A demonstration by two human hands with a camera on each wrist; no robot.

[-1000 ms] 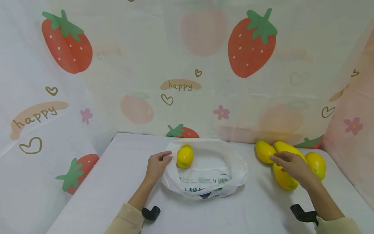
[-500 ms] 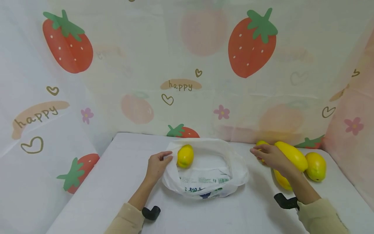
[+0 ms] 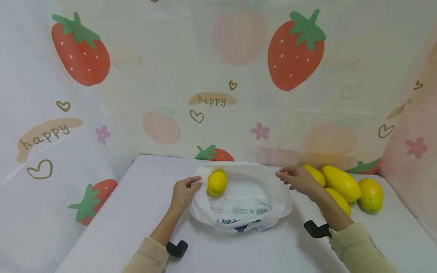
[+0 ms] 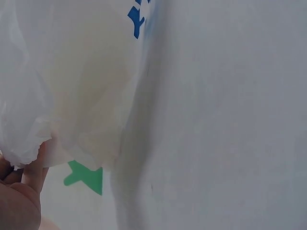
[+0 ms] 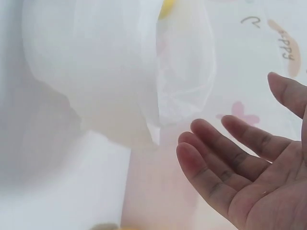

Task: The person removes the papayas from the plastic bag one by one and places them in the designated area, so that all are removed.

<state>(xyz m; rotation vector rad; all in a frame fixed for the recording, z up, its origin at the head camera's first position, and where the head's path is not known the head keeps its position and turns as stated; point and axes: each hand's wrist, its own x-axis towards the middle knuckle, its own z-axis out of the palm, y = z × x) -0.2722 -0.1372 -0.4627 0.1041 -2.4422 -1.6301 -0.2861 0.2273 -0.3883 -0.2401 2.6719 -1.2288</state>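
Observation:
A white plastic bag (image 3: 281, 204) with blue and green print stands open-mouthed on the table. Inside it, against the left wall, lies a smooth yellow fruit (image 3: 217, 182) that looks like a mango. My left hand (image 3: 182, 193) pinches the bag's left rim between thumb and fingers; the left wrist view also has the hand (image 4: 21, 196) gripping the thin plastic. Just beyond the bag's right rim hovers my right hand (image 3: 302, 182), holding nothing. In the right wrist view its palm shows and the fingers (image 5: 232, 153) are spread and slightly bent, apart from the bag (image 5: 96, 72).
Several more yellow fruits (image 3: 341, 183) lie grouped at the back right of the white table (image 3: 259, 254), partly behind my right arm. A strawberry-printed curtain (image 3: 164, 76) rises behind the table and along both sides. Each wrist carries a black camera mount (image 3: 176, 248).
My right hand has moved left, from over the yellow fruits to the bag's right rim. The left hand keeps its grip on the bag, and the fruit inside stays put.

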